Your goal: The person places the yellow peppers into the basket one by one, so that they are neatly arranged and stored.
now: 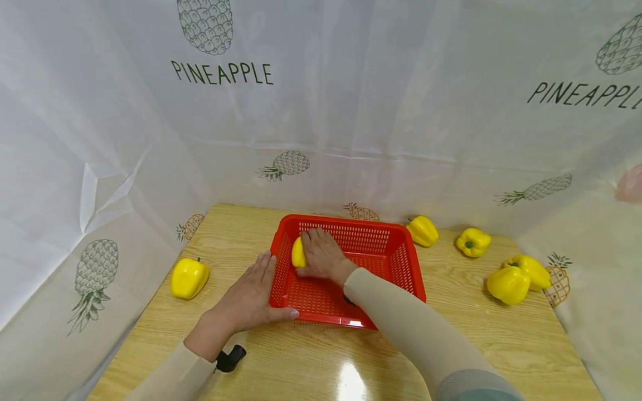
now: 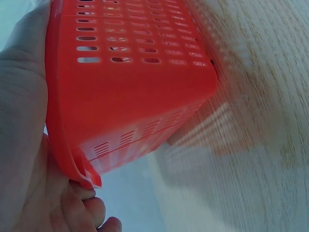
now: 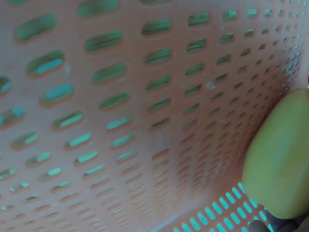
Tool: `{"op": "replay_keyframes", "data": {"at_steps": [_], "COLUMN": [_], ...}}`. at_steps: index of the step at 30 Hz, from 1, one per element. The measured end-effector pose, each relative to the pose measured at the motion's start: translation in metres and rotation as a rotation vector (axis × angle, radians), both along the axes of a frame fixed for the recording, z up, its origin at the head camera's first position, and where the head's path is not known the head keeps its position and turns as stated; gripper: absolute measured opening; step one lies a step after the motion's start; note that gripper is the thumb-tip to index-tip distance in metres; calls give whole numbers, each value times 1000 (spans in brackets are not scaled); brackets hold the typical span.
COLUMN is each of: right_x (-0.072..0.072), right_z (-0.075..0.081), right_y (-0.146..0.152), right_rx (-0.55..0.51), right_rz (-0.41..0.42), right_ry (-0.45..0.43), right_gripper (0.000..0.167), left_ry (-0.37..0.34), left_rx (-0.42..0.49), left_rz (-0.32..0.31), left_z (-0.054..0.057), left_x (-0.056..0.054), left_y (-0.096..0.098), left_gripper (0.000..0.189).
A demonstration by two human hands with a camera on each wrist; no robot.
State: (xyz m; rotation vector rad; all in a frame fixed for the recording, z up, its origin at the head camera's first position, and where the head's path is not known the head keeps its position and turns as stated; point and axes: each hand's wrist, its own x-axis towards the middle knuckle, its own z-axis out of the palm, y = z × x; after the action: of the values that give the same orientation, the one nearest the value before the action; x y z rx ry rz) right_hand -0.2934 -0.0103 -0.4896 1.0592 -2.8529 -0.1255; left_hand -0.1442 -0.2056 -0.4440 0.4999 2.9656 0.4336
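Note:
A red plastic basket (image 1: 405, 262) with slotted walls sits on the wooden table. My left hand (image 1: 253, 295) rests on its near left corner, thumb along the front rim and fingers along the left side; in the left wrist view the palm lies against the rim (image 2: 57, 121). Reaching down inside the basket, my right hand (image 1: 321, 256) holds a yellow bell pepper (image 1: 298, 253) near the left wall. The right wrist view shows that pepper (image 3: 280, 157) close above the slotted floor, with fingertips (image 3: 282, 222) under it; the rest of the hand is out of that view.
Another yellow bell pepper (image 1: 189, 278) lies left of the basket. Several more are on the right: one pepper (image 1: 423, 231) behind the basket's corner, one pepper (image 1: 473, 242) farther along, and a touching pair (image 1: 509, 284). A pineapple-print sheet (image 1: 351, 122) walls the table's back and sides.

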Motion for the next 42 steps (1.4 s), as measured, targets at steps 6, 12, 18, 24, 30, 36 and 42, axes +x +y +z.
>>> {"op": "replay_keyframes", "data": {"at_steps": [6, 12, 18, 24, 30, 36, 42], "right_x": [1, 1, 2, 3, 4, 4, 6], "right_z": [0, -1, 1, 1, 2, 4, 8], "right_y": [-1, -2, 1, 4, 7, 12, 18], "right_rx": [4, 8, -1, -20, -29, -19, -21], "right_rz": [-5, -1, 5, -1, 7, 28, 40], "right_ry": [1, 10, -15, -52, -30, 53, 99], "right_gripper": [93, 91, 92, 96, 104, 99, 94], "left_ry": [-3, 1, -2, -8, -11, -13, -29], "left_rx": [1, -1, -2, 2, 0, 5, 11], "left_rz": [-2, -2, 1, 0, 0, -1, 11], "left_z": [-1, -1, 0, 0, -1, -2, -2], "left_x": [0, 0, 0, 0, 0, -1, -1], "left_y": [0, -1, 0, 1, 1, 2, 1], "left_gripper": [135, 136, 135, 134, 136, 137, 136]}}
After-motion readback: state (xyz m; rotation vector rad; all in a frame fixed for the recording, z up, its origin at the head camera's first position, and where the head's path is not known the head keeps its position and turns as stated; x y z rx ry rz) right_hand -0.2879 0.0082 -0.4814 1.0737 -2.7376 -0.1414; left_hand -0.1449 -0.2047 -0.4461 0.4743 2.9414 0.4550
